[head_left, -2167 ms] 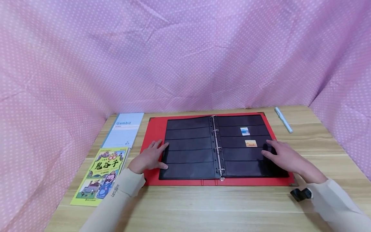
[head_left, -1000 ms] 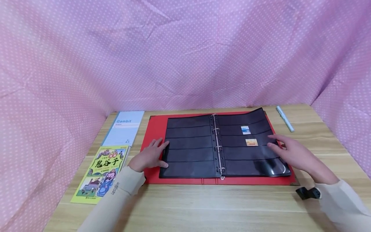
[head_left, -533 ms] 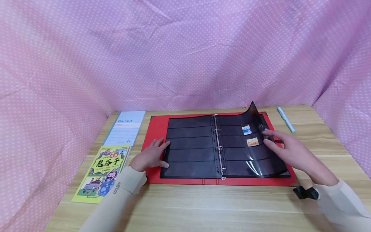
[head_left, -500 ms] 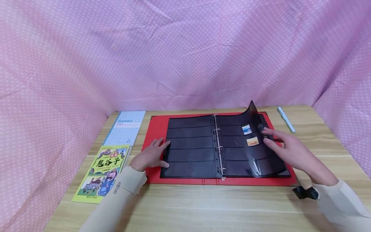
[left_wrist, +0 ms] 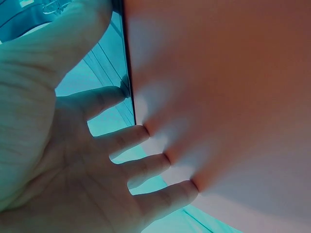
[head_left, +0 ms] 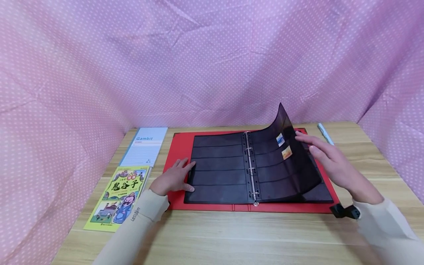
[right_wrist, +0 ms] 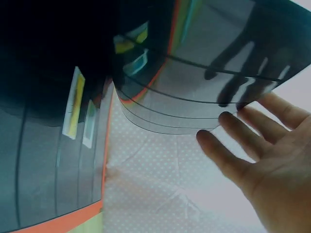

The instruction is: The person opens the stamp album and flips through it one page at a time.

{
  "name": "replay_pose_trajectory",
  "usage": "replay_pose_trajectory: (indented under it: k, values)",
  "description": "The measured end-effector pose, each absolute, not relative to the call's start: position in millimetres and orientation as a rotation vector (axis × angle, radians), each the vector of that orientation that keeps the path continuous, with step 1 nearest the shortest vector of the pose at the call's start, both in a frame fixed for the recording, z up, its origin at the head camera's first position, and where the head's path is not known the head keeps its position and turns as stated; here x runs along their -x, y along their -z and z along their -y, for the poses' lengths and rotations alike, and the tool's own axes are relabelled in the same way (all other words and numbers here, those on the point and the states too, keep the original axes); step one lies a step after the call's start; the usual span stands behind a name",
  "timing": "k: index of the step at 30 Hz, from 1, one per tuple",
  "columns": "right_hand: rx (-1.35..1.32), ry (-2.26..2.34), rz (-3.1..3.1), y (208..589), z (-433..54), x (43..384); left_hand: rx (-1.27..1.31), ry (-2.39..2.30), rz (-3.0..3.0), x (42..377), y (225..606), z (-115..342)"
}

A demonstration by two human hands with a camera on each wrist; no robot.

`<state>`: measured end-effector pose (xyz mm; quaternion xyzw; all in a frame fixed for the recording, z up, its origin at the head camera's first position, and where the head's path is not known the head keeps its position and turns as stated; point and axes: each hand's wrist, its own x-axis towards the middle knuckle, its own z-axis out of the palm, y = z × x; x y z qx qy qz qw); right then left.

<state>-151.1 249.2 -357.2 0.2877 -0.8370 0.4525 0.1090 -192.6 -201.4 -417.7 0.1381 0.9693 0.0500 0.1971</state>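
A red ring binder (head_left: 179, 145) lies spread on the table, its black pocket pages joined by metal rings (head_left: 250, 160). My left hand (head_left: 173, 178) rests with spread fingers on the left cover, index and thumb tips at the edge of the left page (head_left: 218, 176). The right page (head_left: 281, 175) curves upward, carrying a blue stamp (head_left: 280, 139) and an orange stamp (head_left: 286, 152). Fingers of my right hand (head_left: 338, 165) push at its outer edge, fairly straight in the right wrist view. There, a yellow stamp (right_wrist: 74, 104) shows on a black page and mirrors in the glossy raised sheet (right_wrist: 194, 87).
Left of the binder lie a light blue notebook (head_left: 144, 147) and a yellow-green comic book (head_left: 117, 198). A pale blue pen (head_left: 325, 133) lies at the back right, partly behind my right hand. A pink dotted curtain (head_left: 212, 66) hangs behind the wooden table (head_left: 232, 235).
The right page has gone from lying flat to curving high off the binder, its outer edge swinging leftward. My right hand has risen along with it. The left hand stays put.
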Motion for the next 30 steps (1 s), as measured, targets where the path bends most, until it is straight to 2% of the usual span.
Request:
replay_pose_trajectory:
  k: [9,17,30]
  values:
    - [-0.955,-1.417,2.224,349.2,-237.2,158.4,-0.397,-0.125,-2.716,192.6,418.6,201.7]
    - [-1.07,-1.836,1.975,356.8,-221.9,164.7,-0.392,-0.121,-2.707,192.3,417.6,201.0]
    - [-1.22,-1.841,1.977,363.9,-199.4,160.8,-0.373,-0.27,-2.686,194.5,415.8,206.4]
